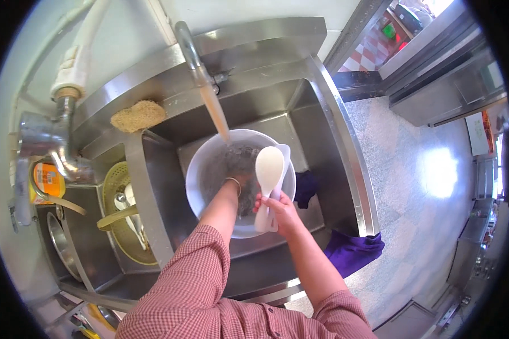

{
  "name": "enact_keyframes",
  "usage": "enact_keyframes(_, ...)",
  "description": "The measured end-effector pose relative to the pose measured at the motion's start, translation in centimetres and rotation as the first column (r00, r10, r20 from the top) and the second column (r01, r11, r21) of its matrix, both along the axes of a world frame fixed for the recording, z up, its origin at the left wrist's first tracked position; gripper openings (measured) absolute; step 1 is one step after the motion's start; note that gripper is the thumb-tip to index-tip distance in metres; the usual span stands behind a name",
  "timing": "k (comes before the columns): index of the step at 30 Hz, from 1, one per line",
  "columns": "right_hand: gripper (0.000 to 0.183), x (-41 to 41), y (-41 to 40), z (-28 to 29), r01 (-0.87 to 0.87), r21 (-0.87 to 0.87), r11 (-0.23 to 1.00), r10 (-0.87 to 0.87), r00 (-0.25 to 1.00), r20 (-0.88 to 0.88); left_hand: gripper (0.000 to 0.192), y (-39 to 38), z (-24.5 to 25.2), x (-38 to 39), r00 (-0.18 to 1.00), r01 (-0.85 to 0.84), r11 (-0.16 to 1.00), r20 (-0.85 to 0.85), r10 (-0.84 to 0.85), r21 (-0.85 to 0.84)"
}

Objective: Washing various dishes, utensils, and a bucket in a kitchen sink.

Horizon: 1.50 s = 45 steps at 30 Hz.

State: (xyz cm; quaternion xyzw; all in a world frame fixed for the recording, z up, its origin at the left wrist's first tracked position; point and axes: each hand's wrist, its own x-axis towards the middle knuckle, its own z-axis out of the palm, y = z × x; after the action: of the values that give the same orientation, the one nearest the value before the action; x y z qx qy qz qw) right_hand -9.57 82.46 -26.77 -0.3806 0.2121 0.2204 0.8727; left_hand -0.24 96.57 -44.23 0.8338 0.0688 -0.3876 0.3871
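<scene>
A white plastic basin (194, 206) stands in the large sink bay, with dark, rippling water in it. Water runs into it from a steel faucet (191, 51) with a hose-like end. My left hand (242, 186) reaches into the basin; the water hides the fingers, so what they hold cannot be seen. Over the basin's right side, my right hand (280, 207) is closed around two white plastic rice paddles (270, 167), one lying behind the other with their blades pointing away from me.
A yellow-green colander (114, 176) with spoons sits in the left bay, beside a steel bowl (61, 243). A loofah-like scrubber (138, 116) lies on the ledge. A purple cloth (354, 252) hangs over the sink's right corner; a dark cloth (306, 188) lies beside the basin.
</scene>
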Motion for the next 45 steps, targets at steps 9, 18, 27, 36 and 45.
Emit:
enact_keyframes(9, 0.042, 0.1, -2.9, -0.1, 0.008, 0.340, 0.940, -0.022, 0.999, 0.035, 0.017, -5.5, 12.5, -2.1, 0.630, -0.573, 0.815, -0.685, 0.367, -0.091)
enact_keyframes(18, 0.039, -2.2, -3.5, 0.7, 0.123, 0.365, 0.923, -0.132, 0.991, -0.001, 0.027, -1.1, 11.5, -1.2, 0.925, 0.379, 0.776, 0.195, -0.325, -0.504)
enact_keyframes(27, 0.016, -3.5, 4.0, 0.6, 0.206, 0.267, 0.941, -0.112, 0.938, -0.328, 0.025, 1.7, 22.3, -4.6, 0.917, -0.015, 0.861, 0.336, 0.214, -0.508)
enact_keyframes(36, 0.019, -3.6, 6.8, 5.1, 0.277, 0.267, 0.923, -0.201, 0.939, -0.279, 0.019, 3.4, 22.6, -4.9, 0.574, -0.522, 0.353, -0.014, 0.819, -0.776)
enact_keyframes(45, 0.033, -3.0, 6.3, 10.3, 0.205, 0.385, 0.900, -0.079, 0.944, -0.320, 0.026, 3.4, 25.1, -6.1, 0.528, -0.580, 0.087, -0.292, 0.798, -0.810)
